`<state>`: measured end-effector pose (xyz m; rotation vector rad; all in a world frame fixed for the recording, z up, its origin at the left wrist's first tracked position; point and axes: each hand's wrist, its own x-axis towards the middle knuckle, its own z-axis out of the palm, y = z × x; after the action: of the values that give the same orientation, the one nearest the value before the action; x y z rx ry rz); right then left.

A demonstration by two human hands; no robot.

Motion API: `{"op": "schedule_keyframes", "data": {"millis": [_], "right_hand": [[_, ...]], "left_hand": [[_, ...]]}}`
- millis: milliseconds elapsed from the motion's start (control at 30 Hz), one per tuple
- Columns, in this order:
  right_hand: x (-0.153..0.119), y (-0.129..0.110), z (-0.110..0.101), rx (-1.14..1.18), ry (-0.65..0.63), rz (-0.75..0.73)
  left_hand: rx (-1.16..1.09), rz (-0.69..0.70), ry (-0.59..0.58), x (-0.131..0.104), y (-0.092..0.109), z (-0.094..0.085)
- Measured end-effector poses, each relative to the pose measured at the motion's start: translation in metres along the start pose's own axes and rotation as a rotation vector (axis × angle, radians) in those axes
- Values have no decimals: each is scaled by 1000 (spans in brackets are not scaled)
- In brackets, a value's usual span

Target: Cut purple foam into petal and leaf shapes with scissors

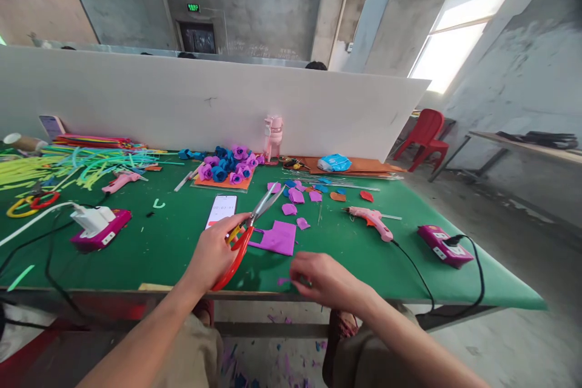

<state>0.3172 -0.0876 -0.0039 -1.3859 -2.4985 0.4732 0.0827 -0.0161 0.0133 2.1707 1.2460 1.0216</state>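
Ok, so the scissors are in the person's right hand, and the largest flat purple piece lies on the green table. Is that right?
Not quite: the head view shows the scissors in the left hand, not the right hand. The largest flat purple piece does lie on the green table.

We are seeing a lane over the green desk [163,248] between the left power strip [111,231] and our left grip [217,248]. Ahead, the spread scissors [248,233] are jutting up beside the phone [222,208]. Between our grips, the purple sheet [278,237] is lying low, offering little obstruction. Right of our right grip [321,276], we are finding room up to the glue gun [373,221], whose cord [414,270] is crossing forward-right. Behind, the flowers [227,167], bottle [273,138] and white partition [182,103] are standing in the way.
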Motion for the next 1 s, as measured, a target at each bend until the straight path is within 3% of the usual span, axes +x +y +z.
{"op": "schedule_keyframes", "data": {"millis": [133,200,267,333,433,567,767,1000], "right_hand": [[-11,4,3,195,-118,-32],[1,25,-1,188,-8,82],[20,53,-6,58,182,293],[41,81,-11,20,268,397],[67,110,-10,32,266,470],[78,128,-3,98,222,455],[65,119,1,258,322,455],[73,58,20,551,260,298]], "left_hand": [[43,7,5,0,1,-2],[42,7,-4,0,1,-1],[39,8,-18,1,1,1],[43,11,-28,2,2,3],[52,21,-33,3,5,5],[33,27,-57,3,9,6],[0,29,-60,2,10,5],[3,25,-60,3,12,4]]}}
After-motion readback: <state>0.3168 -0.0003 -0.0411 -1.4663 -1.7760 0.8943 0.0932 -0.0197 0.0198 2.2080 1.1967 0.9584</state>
